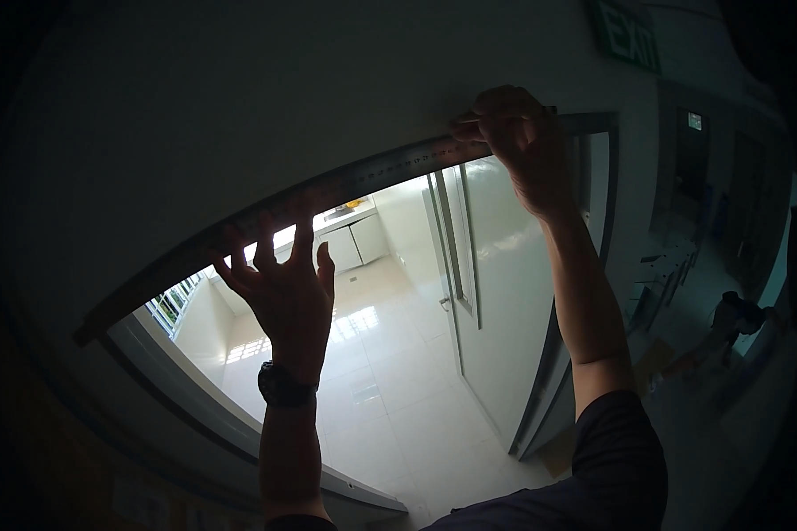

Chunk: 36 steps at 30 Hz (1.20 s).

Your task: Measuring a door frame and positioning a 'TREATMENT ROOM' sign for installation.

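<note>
A long, dark straight ruler [390, 166] with marks along it lies against the upper edge of the doorway's grey frame. My left hand [290, 288], with a dark watch on its wrist, reaches up with fingers spread, and the fingertips press on the ruler. Further right and higher, my right hand [518, 133] is closed in a pinch at the ruler's right part. A thin pen-like stick [551, 110] shows past its knuckles, mostly hidden by the hand. Dim light blurs the fine detail of the fingers.
Below the ruler, a white door [505, 283] stands swung into a bright tiled room with a counter [354, 239] and a barred window [175, 305]. A green exit sign [627, 37] hangs at upper right. Another person [737, 314] bends down in the dim corridor at right.
</note>
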{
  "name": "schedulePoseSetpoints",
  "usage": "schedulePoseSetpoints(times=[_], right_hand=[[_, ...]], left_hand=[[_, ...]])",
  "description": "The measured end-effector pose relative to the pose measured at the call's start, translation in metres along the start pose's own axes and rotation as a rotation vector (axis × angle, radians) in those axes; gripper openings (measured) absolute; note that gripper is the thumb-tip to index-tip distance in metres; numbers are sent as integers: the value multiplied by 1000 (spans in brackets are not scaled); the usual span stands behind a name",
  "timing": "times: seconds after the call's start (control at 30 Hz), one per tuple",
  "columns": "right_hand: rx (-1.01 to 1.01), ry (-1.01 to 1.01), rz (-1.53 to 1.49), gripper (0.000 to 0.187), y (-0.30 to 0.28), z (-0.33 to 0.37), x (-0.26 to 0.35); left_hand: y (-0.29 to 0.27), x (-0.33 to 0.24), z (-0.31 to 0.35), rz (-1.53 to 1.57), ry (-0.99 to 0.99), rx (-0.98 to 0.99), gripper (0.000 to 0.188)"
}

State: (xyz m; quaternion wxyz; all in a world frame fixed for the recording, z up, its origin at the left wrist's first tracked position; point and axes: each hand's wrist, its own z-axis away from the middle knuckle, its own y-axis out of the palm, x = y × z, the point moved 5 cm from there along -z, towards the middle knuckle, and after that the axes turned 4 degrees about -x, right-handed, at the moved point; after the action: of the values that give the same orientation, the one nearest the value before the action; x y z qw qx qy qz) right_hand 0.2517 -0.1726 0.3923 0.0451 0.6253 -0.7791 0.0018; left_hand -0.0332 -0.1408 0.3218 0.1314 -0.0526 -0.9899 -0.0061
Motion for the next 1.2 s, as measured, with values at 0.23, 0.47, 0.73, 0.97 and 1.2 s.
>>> schedulePoseSetpoints(times=[0.23,0.47,0.73,0.97,1.2], right_hand=[[90,7,36,17,18,1,-1],[129,116,53,16,32,2,-2],[110,152,140,15,25,2,-6],[1,56,142,11,-8,-2,-4],[-9,-35,126,10,6,-3,-14]], left_hand=[[3,0,-1,-43,-17,66,71],[1,1,-1,-68,2,43,71],[-3,1,-3,-63,6,35,69],[2,-4,-3,-36,-1,42,68],[6,11,1,20,-26,1,61]])
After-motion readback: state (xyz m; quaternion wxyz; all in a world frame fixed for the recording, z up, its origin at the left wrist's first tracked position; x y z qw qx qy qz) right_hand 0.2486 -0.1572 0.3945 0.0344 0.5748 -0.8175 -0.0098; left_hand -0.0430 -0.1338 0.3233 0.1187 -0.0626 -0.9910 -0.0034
